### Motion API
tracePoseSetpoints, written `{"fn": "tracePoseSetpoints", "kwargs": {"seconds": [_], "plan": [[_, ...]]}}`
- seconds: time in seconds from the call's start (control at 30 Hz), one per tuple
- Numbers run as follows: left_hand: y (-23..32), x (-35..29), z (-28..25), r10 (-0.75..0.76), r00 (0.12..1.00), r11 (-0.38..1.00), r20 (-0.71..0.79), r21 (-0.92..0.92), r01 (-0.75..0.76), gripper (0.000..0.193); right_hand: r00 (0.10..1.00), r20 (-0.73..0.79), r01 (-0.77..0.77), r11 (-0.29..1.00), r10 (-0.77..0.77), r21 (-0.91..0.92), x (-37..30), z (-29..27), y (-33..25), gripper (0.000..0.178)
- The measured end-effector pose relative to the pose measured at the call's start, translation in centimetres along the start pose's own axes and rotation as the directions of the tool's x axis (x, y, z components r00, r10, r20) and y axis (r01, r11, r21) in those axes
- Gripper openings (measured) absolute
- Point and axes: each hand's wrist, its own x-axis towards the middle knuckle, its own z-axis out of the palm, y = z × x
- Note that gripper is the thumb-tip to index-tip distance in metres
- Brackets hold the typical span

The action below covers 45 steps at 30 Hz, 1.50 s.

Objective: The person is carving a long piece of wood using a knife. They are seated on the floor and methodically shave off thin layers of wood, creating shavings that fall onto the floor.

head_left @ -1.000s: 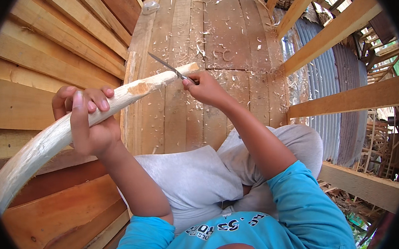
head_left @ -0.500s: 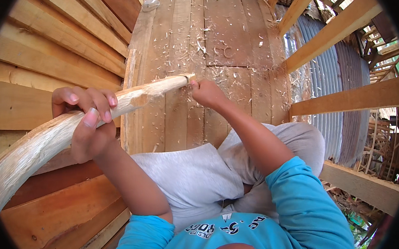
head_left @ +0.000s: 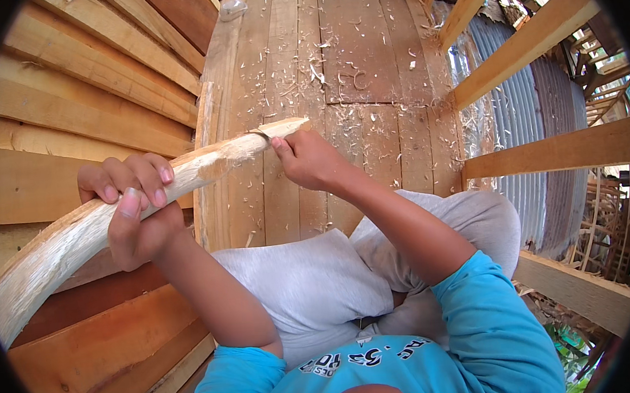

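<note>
A long, curved, peeled wooden pole (head_left: 62, 242) slants up from the left rim toward the middle, its pale surface rough and its far end tapered. My left hand (head_left: 136, 202) is closed around its thicker part, fingers over the top and thumb on the near side. Close to the tapered end, my right hand (head_left: 305, 159) is closed with its thumb against the wood. A thin dark blade (head_left: 259, 134) shows at those fingertips, lying across the pole; its handle, if any, is hidden by the hand.
Wood shavings (head_left: 353, 81) litter the plank floor (head_left: 316, 211). Stacked boards (head_left: 52, 91) line the left side. Wooden rails (head_left: 545, 150) and corrugated metal sheets (head_left: 523, 196) stand at the right. A small clear plastic item (head_left: 232, 10) lies at the far left.
My right hand and the blade have moved left along the pole, away from its tip. My left hand keeps its grip, shifted slightly down and left.
</note>
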Motion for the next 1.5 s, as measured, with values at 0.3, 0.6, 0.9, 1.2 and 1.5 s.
{"fn": "tracePoseSetpoints", "kwargs": {"seconds": [0.3, 0.6, 0.9, 1.2, 1.5], "plan": [[-0.3, -0.1, 0.4, 0.031, 0.994, 0.998, -0.108, 0.049, -0.026, 0.019, 0.997, 0.044, -0.068, 0.997, 0.066, 0.04, 0.4, -0.3, 0.7, 0.051], [-0.5, 0.0, 0.7, 0.087, 0.892, 0.992, -0.444, 0.125, -0.035, 0.014, 0.994, -0.09, -0.071, 0.997, 0.069, -0.018, 1.0, 1.1, 2.8, 0.053], [-0.5, 0.1, 0.2, 0.057, 0.929, 0.996, -0.366, 0.08, -0.029, 0.013, 0.981, -0.011, -0.196, 0.981, 0.196, 0.006, 1.8, 0.2, 4.4, 0.051], [-0.6, 0.3, 0.9, 0.065, 0.905, 0.995, -0.421, 0.1, -0.025, 0.012, 0.967, -0.061, -0.249, 0.968, 0.247, -0.028, 2.8, 0.5, 7.6, 0.052], [-1.2, 0.9, 2.4, 0.114, 0.729, 0.977, -0.674, 0.211, 0.042, 0.015, 0.997, -0.058, -0.04, 0.999, 0.041, 0.017, 1.6, 1.0, 2.4, 0.052]]}}
